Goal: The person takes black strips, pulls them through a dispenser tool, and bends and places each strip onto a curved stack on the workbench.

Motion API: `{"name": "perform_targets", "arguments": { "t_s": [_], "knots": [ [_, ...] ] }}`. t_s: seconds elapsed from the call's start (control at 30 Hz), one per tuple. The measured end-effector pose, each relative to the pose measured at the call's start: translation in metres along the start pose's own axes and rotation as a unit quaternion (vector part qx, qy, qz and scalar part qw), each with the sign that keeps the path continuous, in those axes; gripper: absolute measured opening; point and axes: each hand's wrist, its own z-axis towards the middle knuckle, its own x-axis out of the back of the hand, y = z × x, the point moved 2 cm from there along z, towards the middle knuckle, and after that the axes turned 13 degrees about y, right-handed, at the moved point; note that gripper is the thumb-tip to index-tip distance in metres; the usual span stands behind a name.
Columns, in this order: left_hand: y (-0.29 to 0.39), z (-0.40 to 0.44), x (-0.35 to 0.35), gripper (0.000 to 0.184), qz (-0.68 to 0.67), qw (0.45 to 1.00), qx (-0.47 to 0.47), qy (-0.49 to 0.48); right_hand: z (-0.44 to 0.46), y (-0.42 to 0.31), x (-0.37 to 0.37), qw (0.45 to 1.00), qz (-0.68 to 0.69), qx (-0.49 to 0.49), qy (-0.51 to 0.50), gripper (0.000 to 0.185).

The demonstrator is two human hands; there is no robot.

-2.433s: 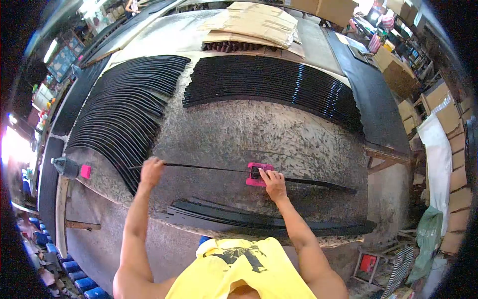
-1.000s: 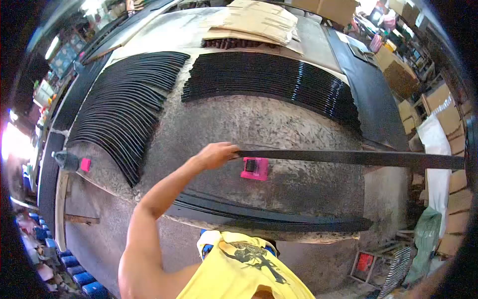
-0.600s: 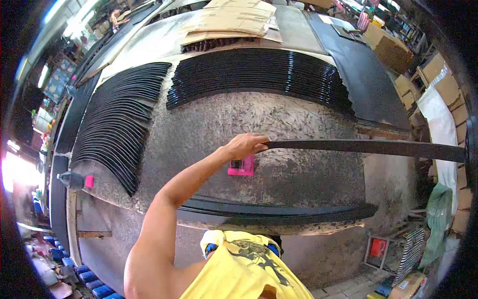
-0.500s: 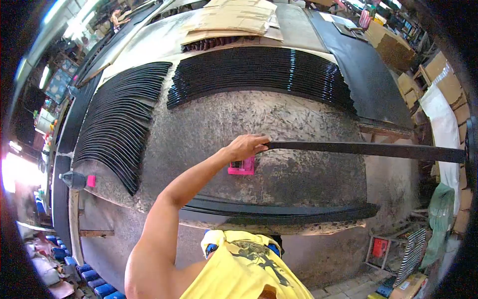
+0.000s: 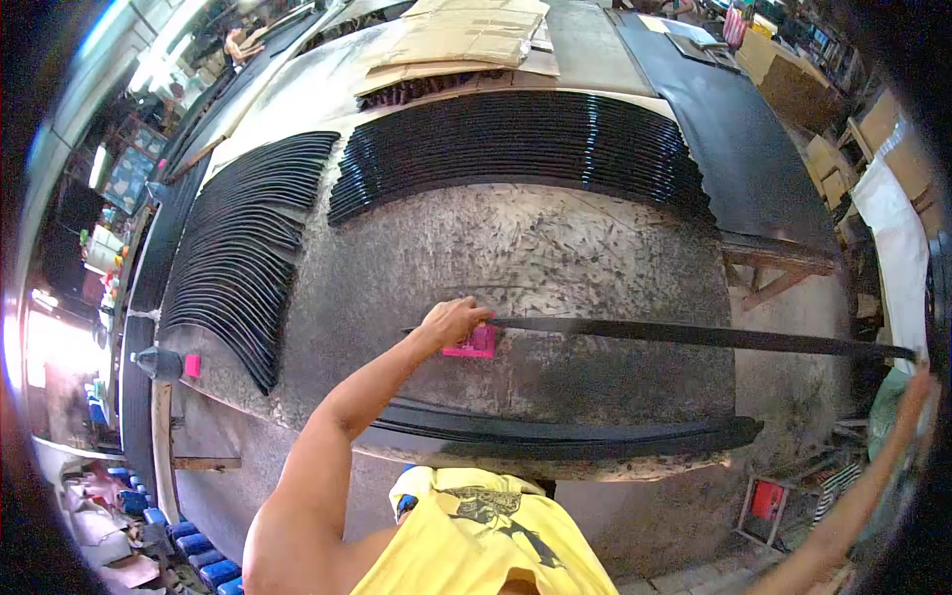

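Note:
A long flat black strip point(image 5: 684, 335) stretches across the right half of the worktable point(image 5: 595, 387) and out past its right edge. My left hand point(image 5: 454, 322) is closed on the strip near its left end, just over a small bright pink object point(image 5: 474, 343); a short tip pokes out beyond the fingers. My right hand point(image 5: 920, 382) is at the far right, at the strip's other end. Its fingers are blurred, but they meet the strip there. More black strips point(image 5: 555, 433) lie along the table's near edge.
A row of curved black strips point(image 5: 516, 144) lies across the back of the table, with another stack of strips point(image 5: 243, 253) on the left. Cardboard sheets point(image 5: 456, 45) are piled behind. A pink block point(image 5: 192, 366) sits at the left corner. A metal frame point(image 5: 764, 501) stands on the floor at right.
My left hand has moved slightly left and down, with the strip now passing beneath it. The strip's right part has dropped lower. My right arm has come into view at the right.

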Motion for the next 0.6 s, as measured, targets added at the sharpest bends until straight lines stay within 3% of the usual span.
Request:
{"name": "perform_targets", "arguments": {
  "t_s": [0.07,0.1,0.17,0.23,0.3,0.5,0.6],
  "knots": [
    [-0.013,-0.012,-0.001,0.026,0.045,0.999,0.007,-0.028,-0.037,-0.03,-0.067,0.998,0.011,0.058,-0.034,0.044],
    [-0.019,-0.019,0.002,0.025,0.055,0.998,0.017,-0.029,-0.065,-0.062,-0.069,0.976,-0.126,0.16,-0.08,0.045],
    [-0.03,-0.036,0.011,0.022,0.073,0.996,0.036,-0.029,-0.104,-0.153,-0.052,0.967,-0.126,0.112,-0.192,0.049],
    [-0.048,-0.056,0.014,0.02,0.096,0.993,0.063,-0.036,-0.156,-0.167,-0.111,0.98,0.0,0.198,-0.027,0.053],
    [-0.068,-0.077,0.019,0.018,0.122,0.988,0.091,-0.037,-0.203,-0.209,-0.125,0.981,0.038,0.189,0.033,0.045],
    [-0.129,-0.149,0.035,0.017,0.203,0.964,0.166,-0.051,-0.233,-0.357,-0.14,0.972,0.087,0.128,-0.179,0.043],
    [-0.156,-0.186,0.049,0.02,0.204,0.958,0.197,-0.042,-0.243,-0.427,-0.114,0.951,0.191,0.011,-0.244,0.046]
  ]
}}
